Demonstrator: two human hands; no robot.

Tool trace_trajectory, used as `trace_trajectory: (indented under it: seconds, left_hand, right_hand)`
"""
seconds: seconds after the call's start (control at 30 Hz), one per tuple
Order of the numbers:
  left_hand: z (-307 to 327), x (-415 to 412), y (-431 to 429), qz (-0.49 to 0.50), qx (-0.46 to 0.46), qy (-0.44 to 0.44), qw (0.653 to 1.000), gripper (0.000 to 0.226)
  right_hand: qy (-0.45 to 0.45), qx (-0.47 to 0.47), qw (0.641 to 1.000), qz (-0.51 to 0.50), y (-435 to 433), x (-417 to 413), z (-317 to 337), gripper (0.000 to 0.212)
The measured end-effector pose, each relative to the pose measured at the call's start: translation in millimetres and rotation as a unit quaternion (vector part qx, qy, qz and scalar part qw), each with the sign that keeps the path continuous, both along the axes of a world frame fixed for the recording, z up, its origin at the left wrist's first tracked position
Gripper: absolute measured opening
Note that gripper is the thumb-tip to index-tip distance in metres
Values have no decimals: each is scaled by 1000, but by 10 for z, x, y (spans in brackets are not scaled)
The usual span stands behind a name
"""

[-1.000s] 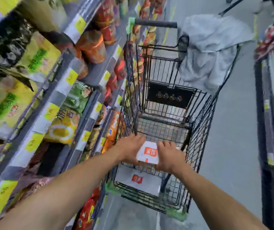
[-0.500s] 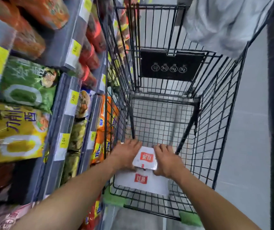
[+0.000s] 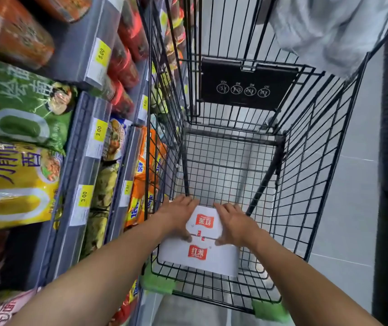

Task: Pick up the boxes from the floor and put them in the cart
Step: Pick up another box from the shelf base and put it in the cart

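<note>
left hand [image 3: 176, 218] + right hand [image 3: 236, 223]: fingers grasping upper white box [image 3: 204, 222] by its sides | second white box [image 3: 200, 255] just below fingers, touching | both inside cart [image 3: 315, 184]

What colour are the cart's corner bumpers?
Green corner bumpers, seen from the head camera.

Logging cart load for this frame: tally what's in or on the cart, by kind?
White boxes with red logo: 2, upper box between both hands, lower box on the cart floor
Grey cloth over the rim: 1
Total: 3
</note>
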State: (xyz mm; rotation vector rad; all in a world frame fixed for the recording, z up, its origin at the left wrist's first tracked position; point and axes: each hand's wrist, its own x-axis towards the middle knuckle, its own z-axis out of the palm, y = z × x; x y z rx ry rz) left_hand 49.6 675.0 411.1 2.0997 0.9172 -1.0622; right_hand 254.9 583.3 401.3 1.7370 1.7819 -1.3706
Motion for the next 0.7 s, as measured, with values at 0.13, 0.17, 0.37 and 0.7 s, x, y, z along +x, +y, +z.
trace_trajectory:
  seconds: [0.13, 0.17, 0.37, 0.7]
  left_hand:
    - [60, 100, 23, -17, 7, 39, 999, 130]
    - [88, 125, 18, -27, 17, 51, 998, 131]
    - [277, 220, -3, -40, 63, 57, 996, 130]
    - [996, 359, 255, -30, 128, -27, 991, 131]
  right_hand:
    - [-22, -6, 1000, 8, 22, -25, 36, 129]
    - [-30, -7, 1000, 8, 28, -35, 54, 129]
    - [-40, -11, 999, 21, 112, -47, 294, 128]
    - [-83, 61, 995, 2, 327, 201, 1159, 132]
